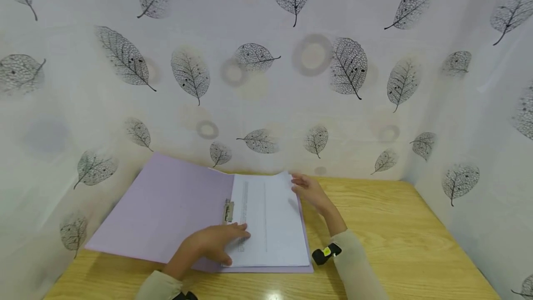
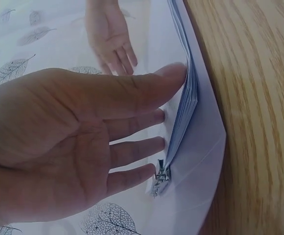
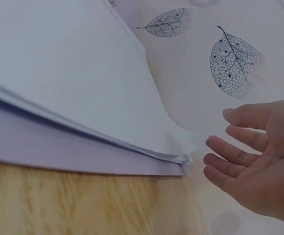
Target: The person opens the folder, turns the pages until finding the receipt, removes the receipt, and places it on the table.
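A lilac folder (image 1: 166, 207), spread out with its cover to the left, lies on a wood-grained table (image 1: 383, 230). On its right half rests a stack of white sheets (image 1: 279, 221), marked with lines of print too small to read; a metal clip (image 1: 228, 211) sits at the left edge of the stack, by the fold. The left hand (image 1: 212, 242) reaches in over the near left part of the sheets, its fingers extended and gripping nothing. The left wrist view shows its thumb at the near edge of the stack; whether the thumb presses there cannot be told. The right hand (image 1: 310, 191) is just beside the far right corner of the stack, fingers slightly bent and spread, with nothing in their grasp; in the right wrist view a small gap separates the fingertips from the corner. The far edge of the top sheets is wavy and curls upward near this corner. Both arms wear pale sleeves (image 1: 354, 263), and a black device (image 1: 326, 253) is at the right wrist. A pale backdrop (image 1: 266, 101) printed with dark skeleton leaves rises beyond the table and on both sides.
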Motion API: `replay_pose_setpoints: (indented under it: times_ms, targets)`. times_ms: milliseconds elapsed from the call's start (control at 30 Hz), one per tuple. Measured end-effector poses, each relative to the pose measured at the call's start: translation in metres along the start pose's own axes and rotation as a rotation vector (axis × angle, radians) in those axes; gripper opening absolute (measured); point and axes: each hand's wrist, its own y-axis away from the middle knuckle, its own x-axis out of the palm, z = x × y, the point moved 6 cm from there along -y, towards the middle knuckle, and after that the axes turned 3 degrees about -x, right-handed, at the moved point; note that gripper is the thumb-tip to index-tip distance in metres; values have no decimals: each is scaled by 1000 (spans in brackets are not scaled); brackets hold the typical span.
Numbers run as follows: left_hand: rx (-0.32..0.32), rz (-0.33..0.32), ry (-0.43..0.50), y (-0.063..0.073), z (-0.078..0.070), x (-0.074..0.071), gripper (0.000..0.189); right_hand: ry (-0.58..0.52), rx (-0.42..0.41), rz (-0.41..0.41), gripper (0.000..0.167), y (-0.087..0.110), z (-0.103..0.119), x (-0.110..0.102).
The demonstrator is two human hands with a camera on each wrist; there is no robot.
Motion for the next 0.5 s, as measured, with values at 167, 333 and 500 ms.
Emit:
replay_pose_setpoints:
  times_ms: [167,333,500]
  targets:
    - [28,-63,-32,-1,-2,-3,71,-42,-7,-30,51,-1,-1,-2]
    - [36,-90,-35,-1,-3,-4,71,-48,27,-25,58,-1,-9,-3]
    - [39,-94,-33,-1,-4,-4,70,-35,54,1,60,-2,-11,-3]
